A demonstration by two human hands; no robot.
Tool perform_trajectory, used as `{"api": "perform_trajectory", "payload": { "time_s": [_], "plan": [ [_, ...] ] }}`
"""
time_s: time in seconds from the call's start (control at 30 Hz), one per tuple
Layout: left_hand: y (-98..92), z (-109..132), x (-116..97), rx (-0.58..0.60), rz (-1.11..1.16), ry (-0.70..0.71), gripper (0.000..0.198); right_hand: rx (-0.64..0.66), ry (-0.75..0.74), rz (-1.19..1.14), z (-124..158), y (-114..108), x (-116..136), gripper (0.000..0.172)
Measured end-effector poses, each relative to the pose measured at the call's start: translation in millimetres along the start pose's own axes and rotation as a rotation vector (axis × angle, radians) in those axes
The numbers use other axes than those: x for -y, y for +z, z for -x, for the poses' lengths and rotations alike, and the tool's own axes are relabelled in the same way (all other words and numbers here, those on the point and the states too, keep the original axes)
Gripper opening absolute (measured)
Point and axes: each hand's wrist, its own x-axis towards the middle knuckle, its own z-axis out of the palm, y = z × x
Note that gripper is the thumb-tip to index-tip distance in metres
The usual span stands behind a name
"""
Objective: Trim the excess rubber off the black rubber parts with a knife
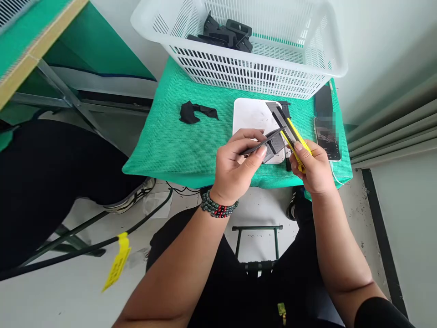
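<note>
Pinched between the thumb and fingers of my left hand (239,159) is a thin black plastic part (273,145) with a slot in it. My right hand (316,168) grips a yellow utility knife (297,141), its blade end pointing up and to the left, close against the part's edge. Whether the blade touches the part I cannot tell. Below both hands lies a white scale-like tray (251,114) on the green mesh cloth (164,146), with another dark item (284,108) partly hidden behind the knife.
A white plastic basket (239,61) with several black parts (223,34) stands at the back. Crumpled black cloth (190,112) lies to the left. A phone (327,139) rests at the right edge. Another person's dark-clothed leg (61,168) is at the left.
</note>
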Motion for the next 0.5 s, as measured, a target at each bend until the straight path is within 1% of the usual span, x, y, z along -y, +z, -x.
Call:
{"api": "perform_trajectory", "payload": {
  "time_s": [0.1, 0.17, 0.23, 0.33, 0.43, 0.5],
  "plan": [
    [-3.1, -6, -8, 0.029, -0.11, 0.007, 0.042, 0.001, 0.008, -0.001, -3, 1, 1, 0.055],
    [-5.0, -10, -12, 0.056, -0.155, 0.016, 0.042, 0.004, -0.003, -0.001, -7, 3, 1, 0.054],
    [-6.6, -13, -12, 0.059, -0.187, 0.032, 0.04, 0.011, -0.019, -0.001, -11, 5, 0, 0.054],
    [-8.6, -19, -9, 0.046, -0.23, 0.048, 0.034, 0.024, -0.021, -0.004, -16, 9, -1, 0.053],
    [-9.1, -24, -4, 0.076, -0.286, 0.037, 0.032, 0.045, -0.017, -0.022, -19, 11, 1, 0.051],
    [-9.1, -28, 0, 0.073, -0.311, 0.059, 0.029, 0.058, -0.031, -0.031, -22, 11, 2, 0.049]
  ]
}}
